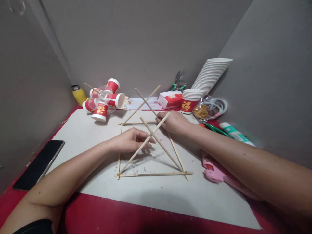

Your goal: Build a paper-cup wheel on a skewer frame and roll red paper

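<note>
A frame of thin wooden sticks stands on the white board. Its base is a rectangle, with what look like small yellowish bindings at the visible corners. Two sticks cross in an X at the front, and another pair crosses at the back. My right hand is closed on a wooden stick at the far right side of the frame; its fingertips are partly hidden behind a front stick. Inside the frame, my left hand hangs with loosely bent fingers apart and nothing visible in them.
At the back left, red paper cups are joined to clear discs. A yellow bottle, tissue pack, stacked cups, pliers and bagged rubber bands line the back. A phone lies left; a pink tool lies right.
</note>
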A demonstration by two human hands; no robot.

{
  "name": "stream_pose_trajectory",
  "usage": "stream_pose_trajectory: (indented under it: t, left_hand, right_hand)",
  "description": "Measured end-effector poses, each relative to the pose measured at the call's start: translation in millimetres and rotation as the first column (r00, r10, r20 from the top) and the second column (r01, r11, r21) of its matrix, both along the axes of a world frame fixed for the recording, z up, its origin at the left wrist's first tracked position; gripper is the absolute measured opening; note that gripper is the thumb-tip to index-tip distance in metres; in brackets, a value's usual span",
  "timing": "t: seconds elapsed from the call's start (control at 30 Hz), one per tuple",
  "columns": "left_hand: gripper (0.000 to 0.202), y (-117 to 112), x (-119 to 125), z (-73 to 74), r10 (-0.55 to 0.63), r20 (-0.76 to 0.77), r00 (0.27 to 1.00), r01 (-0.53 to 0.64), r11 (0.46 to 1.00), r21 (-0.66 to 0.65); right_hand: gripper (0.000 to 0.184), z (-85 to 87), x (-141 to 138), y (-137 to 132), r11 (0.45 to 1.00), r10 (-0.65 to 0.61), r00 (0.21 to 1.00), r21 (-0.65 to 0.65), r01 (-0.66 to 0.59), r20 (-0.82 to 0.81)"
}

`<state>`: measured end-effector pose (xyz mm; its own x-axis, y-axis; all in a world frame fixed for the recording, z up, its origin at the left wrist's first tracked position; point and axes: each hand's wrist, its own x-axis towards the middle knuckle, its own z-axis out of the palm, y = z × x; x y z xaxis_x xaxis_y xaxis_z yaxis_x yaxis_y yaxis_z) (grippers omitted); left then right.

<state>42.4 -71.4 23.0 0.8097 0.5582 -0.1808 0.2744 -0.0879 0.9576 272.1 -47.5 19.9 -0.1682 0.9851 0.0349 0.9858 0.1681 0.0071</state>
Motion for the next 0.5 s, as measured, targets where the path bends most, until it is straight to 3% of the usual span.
stream_pose_trajectory:
  t: [0.1,0.17,0.27,0.37,0.43,0.5]
  left_hand:
    - [0.02,2.6,0.0,-4.1,-0.004,-0.042,0.999,0.008,0.995,0.098]
    - [0.022,6.6,-0.4,-8.4,0.057,-0.082,0.995,-0.036,0.971,0.234]
    - [0.025,12.9,-1.8,-13.2,0.188,-0.129,0.974,-0.096,0.851,0.516]
    - [0.021,16.9,-3.2,-14.1,0.215,-0.16,0.964,-0.04,0.706,0.707]
    - [0.02,17.8,-3.7,-13.3,0.199,-0.182,0.963,0.005,0.661,0.75]
    - [0.02,17.7,-3.8,-12.3,0.198,-0.196,0.96,0.022,0.649,0.761]
  right_hand:
    - [0.034,-0.7,1.2,-1.1,1.0,0.002,1.0,-0.005,-0.002,0.022]
    - [0.033,-2.0,2.8,-1.3,1.0,-0.001,1.0,-0.01,0.002,0.024]
    - [0.032,-3.0,5.2,-1.3,1.0,-0.006,1.0,-0.009,0.006,0.013]
    - [0.03,-2.5,7.3,-1.7,1.0,0.006,1.0,-0.006,-0.006,0.001]
    - [0.029,-2.4,8.6,-1.8,1.0,0.017,1.0,0.004,-0.017,-0.003]
    - [0.028,-3.3,10.1,-1.6,1.0,0.024,1.0,0.014,-0.024,-0.007]
